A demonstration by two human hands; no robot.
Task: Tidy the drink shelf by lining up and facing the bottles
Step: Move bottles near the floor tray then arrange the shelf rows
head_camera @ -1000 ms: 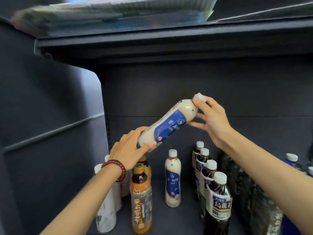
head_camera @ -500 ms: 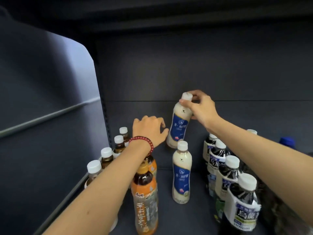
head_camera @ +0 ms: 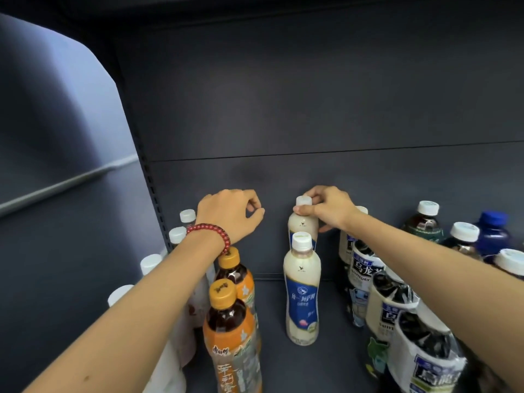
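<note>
Item 1: rear milk-tea bottle (head_camera: 302,224), centre of frame, upright on the shelf (head_camera: 272,307), directly behind the front milk-tea bottle (head_camera: 302,290). My right hand (head_camera: 326,211) pinches its cap. Left hand (head_camera: 232,214), centre-left: loosely curled, holding nothing. Step, I judge: seating bottle 2 in line. Next: let go, square its label forward.

Cream milk-tea bottle (head_camera: 302,226) upright at back, matching bottle (head_camera: 302,290) in front
</note>
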